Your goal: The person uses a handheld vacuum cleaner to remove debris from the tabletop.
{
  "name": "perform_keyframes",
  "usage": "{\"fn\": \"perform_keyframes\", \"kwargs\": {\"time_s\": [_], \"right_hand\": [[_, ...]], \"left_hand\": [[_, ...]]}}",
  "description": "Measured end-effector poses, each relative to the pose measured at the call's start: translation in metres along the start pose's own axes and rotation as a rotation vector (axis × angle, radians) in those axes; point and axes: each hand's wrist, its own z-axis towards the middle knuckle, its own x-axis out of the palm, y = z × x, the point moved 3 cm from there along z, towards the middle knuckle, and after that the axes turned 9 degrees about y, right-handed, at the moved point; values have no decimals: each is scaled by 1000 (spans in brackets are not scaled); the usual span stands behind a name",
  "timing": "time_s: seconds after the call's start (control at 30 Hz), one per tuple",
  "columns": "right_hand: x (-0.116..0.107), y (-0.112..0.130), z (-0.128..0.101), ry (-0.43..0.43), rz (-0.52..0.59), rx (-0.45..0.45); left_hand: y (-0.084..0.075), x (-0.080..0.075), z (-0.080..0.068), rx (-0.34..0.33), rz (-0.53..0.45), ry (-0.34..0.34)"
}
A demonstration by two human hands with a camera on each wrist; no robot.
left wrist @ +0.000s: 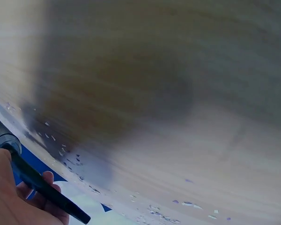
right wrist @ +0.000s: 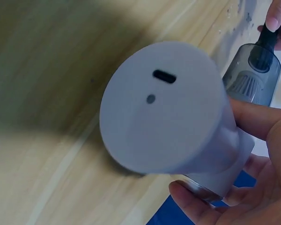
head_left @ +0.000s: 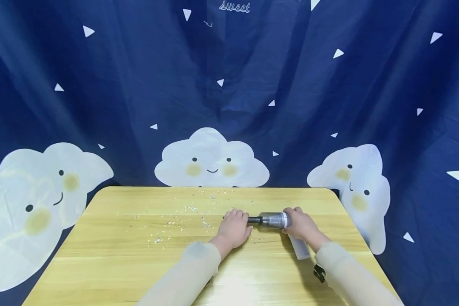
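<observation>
Left hand [head_left: 235, 228] curls round the black nozzle [head_left: 254, 219] — right hand [head_left: 301, 224] grips the handheld vacuum [head_left: 272, 220]

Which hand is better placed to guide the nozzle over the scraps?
Left, I'd say: the left hand grips the nozzle and is nearer most of the scraps. The right hand holds the vacuum farther back.

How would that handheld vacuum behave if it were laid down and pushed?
The handheld vacuum looks stiff, judging by its rigid-looking clear chamber. Its rounded body might start rolling, but the handle jutting out at an angle would probably stop it. The handle's smooth surface could feel slightly slippery.
</observation>
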Motion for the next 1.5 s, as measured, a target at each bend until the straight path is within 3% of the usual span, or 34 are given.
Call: {"fn": "perform_keyframes", "kwargs": {"time_s": [0.47, 0.83, 1.13, 1.37, 1.5], "right_hand": [[-7, 11, -2, -60, 30, -30], [-12, 11, -2, -122, 156, 25], [-17, 10, 0, -117, 332, 63], [-12, 12, -4, -45, 630, 142], [-8, 11, -4, 7, 706, 191]], "left_hand": [[3, -11, -4, 13, -73, -18], [13, -20, -13, 4, -32, -111], [15, -36, -18, -20, 17, -173], [17, -41, -19, -49, 22, -244], [20, -43, -21, -66, 26, -276]]}}
